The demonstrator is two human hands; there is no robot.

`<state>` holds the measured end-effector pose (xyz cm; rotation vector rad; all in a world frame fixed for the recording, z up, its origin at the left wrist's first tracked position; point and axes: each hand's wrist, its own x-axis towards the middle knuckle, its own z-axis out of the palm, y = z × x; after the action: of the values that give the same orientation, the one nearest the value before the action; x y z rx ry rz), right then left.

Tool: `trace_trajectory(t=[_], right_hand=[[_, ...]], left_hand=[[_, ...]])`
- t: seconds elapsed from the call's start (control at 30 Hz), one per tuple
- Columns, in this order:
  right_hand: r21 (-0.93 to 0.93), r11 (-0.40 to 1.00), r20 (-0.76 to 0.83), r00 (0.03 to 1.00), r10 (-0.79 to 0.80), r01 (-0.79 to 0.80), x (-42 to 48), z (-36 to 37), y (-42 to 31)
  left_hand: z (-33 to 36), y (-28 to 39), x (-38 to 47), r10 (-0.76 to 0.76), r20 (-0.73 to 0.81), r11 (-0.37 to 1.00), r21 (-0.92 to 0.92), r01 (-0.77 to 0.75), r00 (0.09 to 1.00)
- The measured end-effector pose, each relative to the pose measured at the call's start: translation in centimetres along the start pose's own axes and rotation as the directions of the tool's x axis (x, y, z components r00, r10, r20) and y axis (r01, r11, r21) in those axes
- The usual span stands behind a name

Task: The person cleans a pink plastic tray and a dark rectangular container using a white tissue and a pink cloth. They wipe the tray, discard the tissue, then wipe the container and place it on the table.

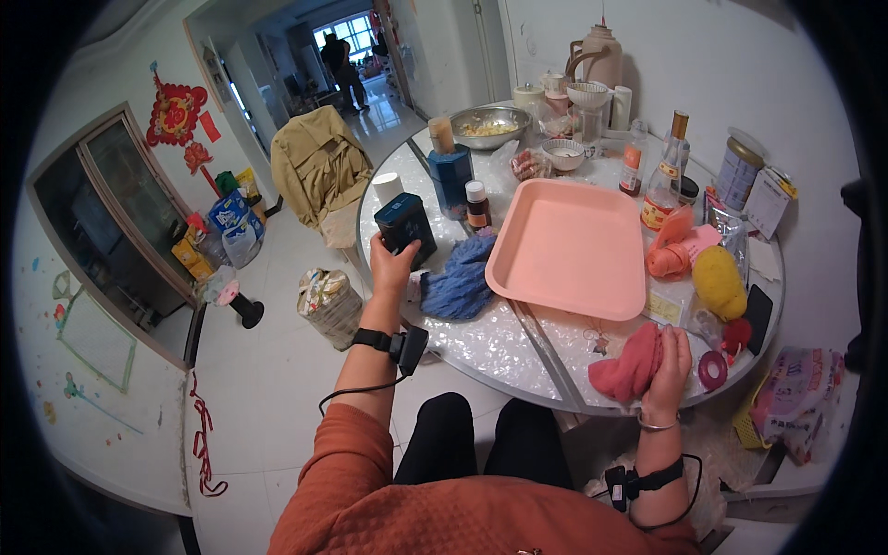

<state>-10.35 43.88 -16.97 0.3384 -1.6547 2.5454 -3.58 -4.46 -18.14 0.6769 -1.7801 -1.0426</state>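
My left hand [394,262] grips a dark blue-green tin box [406,225] near the table's left edge, fingers on one side and thumb on the other. A crumpled blue cloth [461,277] lies just right of it. At the table's front, my right hand [667,368] is closed on a bunched pinkish-red cloth [628,364]; some fingers are hidden behind it. Between and beyond my hands lies a pink plastic tray [572,250] with nothing in it. A purple ring-shaped object [712,370] sits right of my right hand.
The round table [499,354] carries a blue bottle [449,170], a small brown bottle [477,205], a steel bowl of food [490,127], a glass bottle [662,180] and a yellow fruit-like object [719,283]. A jacket-draped chair [322,170] stands left. A person [340,69] stands in the far room.
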Motion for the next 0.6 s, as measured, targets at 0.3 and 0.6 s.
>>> trace_trajectory(t=[0.3, 0.6], right_hand=[[-0.03, 0.999, -0.001, 1.0, -0.016, 0.016, 0.3, 0.3, 0.2], [0.069, 0.996, -0.114, 0.993, -0.041, 0.049, 0.8, -0.1, 0.8]], left_hand=[[-0.3, 0.0, 0.0, 0.003, -0.047, 0.99, -0.141, -0.01, 0.999], [-3.6, 10.1, -11.1, 0.051, 0.362, 0.457, -0.837, 0.3, 0.931]])
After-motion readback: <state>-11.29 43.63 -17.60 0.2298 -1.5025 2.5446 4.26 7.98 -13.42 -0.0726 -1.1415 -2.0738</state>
